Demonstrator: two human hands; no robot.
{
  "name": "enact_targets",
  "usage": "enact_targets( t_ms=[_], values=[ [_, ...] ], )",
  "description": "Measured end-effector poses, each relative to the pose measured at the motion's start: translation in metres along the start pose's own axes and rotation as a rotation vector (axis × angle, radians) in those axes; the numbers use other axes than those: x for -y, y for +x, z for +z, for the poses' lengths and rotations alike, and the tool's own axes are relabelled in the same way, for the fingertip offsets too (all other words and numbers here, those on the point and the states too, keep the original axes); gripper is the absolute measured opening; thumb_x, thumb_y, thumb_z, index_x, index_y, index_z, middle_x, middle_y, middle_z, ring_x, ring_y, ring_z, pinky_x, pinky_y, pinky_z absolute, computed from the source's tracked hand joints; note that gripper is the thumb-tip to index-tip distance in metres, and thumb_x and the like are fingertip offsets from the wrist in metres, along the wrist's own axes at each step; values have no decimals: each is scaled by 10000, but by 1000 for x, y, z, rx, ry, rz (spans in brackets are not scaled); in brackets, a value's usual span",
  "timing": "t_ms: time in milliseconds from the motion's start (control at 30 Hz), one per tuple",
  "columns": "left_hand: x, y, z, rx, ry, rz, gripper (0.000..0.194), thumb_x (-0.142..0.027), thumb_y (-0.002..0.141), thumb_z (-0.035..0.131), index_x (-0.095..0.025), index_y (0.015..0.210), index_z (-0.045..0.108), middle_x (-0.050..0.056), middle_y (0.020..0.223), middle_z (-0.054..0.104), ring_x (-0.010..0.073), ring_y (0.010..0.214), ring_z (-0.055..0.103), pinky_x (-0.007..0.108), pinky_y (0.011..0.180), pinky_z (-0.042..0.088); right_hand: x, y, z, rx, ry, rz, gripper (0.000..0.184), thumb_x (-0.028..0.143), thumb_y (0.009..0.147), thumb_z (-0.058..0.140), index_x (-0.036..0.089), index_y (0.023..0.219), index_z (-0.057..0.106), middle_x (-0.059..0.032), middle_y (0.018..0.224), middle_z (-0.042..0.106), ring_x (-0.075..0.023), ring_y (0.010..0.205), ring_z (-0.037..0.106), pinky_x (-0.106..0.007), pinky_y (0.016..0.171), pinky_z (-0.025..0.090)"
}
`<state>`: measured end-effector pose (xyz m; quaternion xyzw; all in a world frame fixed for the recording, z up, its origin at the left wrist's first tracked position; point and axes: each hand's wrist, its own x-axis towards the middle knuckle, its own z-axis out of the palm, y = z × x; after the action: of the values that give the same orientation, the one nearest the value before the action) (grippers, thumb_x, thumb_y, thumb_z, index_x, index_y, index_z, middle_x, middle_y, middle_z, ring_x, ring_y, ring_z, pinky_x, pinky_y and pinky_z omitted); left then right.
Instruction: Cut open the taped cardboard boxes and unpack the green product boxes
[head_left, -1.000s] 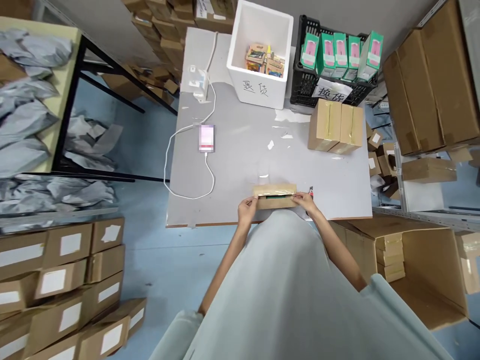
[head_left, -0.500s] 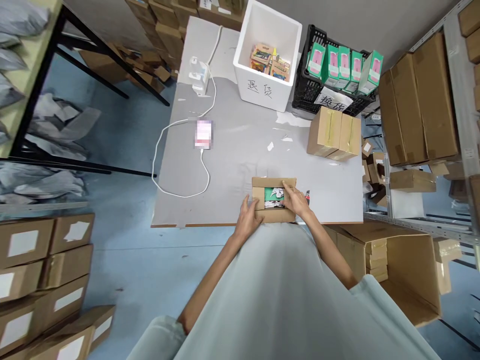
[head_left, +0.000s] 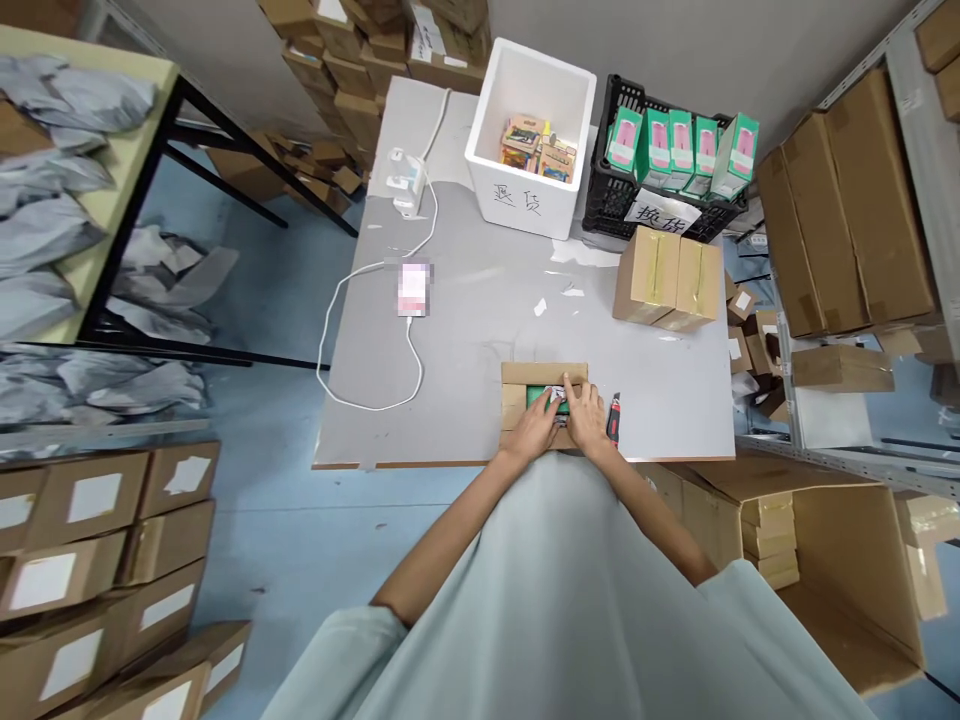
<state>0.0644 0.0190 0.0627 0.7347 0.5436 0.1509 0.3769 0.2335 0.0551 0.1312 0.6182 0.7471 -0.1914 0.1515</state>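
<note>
A small cardboard box (head_left: 513,395) lies with its flaps spread near the table's front edge. Inside it show a green item (head_left: 535,394) and some crumpled printed paper (head_left: 556,392). My left hand (head_left: 534,428) reaches over the near left part, its fingers stretched onto the paper. My right hand (head_left: 587,415) rests over the right side, index finger extended toward the far flap and the other fingers bent a little. Both hands partly hide the contents. Just right of my right hand lies a red and black utility knife (head_left: 613,420).
Two taped cartons (head_left: 666,278) stand at the table's right. Behind are a white foam bin (head_left: 510,207) and a black crate (head_left: 609,200) holding green boxes. A phone (head_left: 413,290) with a white cable (head_left: 375,407) lies left. A large open carton (head_left: 847,580) sits below right.
My left hand has moved from the box's left side to the right, over the paper inside. My right hand stays at the right side. The knife shows more fully, and the view has shifted slightly.
</note>
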Motion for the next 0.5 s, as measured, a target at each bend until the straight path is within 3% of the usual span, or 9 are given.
enact_targets(
  t_ms=[167,300,400,500],
  values=[
    [-3,23,9,-58,-2,-67,785,-53,898,613,-165,1673,554,232,1617,628,396,1553,601,607,1336,507,11,1,5,-12,127,82,996,186,1061,701,272,1907,182,-287,1764,441,-410,1540,506,-573,1244,519],
    [0,29,8,-68,47,-143,734,-52,899,625,-157,1625,604,236,1480,656,430,1439,638,634,1263,540,17,4,3,-9,183,98,1024,143,1017,670,219,1906,169,-295,1737,481,-405,1494,560,-552,1212,563],
    [-1,34,7,-59,62,-194,571,-92,943,653,-171,1506,697,220,1411,647,430,1351,670,614,1204,571,1,-1,2,-39,303,60,1031,142,999,618,183,1907,131,-276,1713,519,-399,1454,616,-537,1200,583],
    [-3,34,9,-52,55,-230,443,-122,939,733,-183,1378,751,209,1448,611,424,1351,671,563,1210,567,-35,-11,6,-35,451,27,949,131,1035,466,173,1909,97,-254,1647,594,-388,1372,694,-552,1185,595]
  ],
)
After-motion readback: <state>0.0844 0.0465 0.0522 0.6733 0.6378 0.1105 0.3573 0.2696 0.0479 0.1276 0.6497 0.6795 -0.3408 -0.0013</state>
